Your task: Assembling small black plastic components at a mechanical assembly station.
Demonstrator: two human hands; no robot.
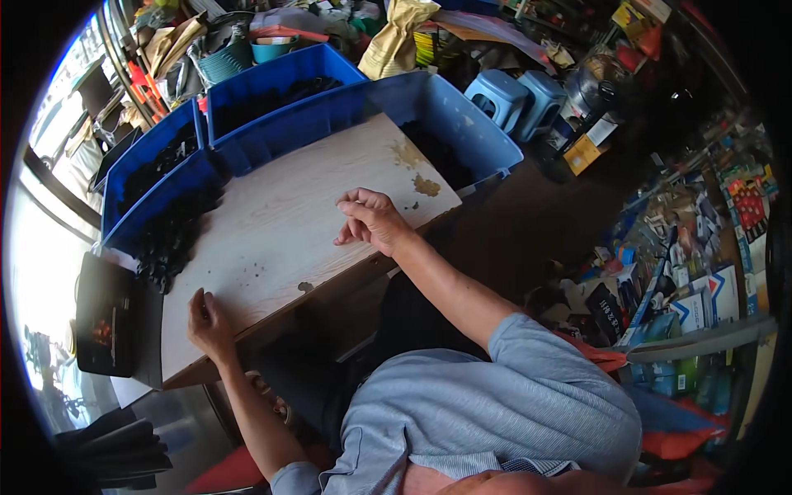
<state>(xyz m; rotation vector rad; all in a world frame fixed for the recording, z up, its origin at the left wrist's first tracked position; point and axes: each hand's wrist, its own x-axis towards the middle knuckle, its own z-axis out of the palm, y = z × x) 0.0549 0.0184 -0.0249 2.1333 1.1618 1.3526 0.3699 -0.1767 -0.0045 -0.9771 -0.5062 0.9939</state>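
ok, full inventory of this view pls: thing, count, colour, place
wood-grain table: 1, pale with brown worn patches, centre
plastic bins: 3, blue; left, middle and right beyond the table
small pieces: too many to count, black, heaped on the table's left side; more dark contents in the bins
plastic stools: 2, light blue, beyond the right bin
sack: 1, tan, top centre
flat-faced box: 1, dark, table's near left end
packaged goods: uncountable, mixed colours, right
shirt: 1, grey-blue, bottom centre
left hand: 1, bare, table's near edge
right hand: 1, bare, over the table's right half
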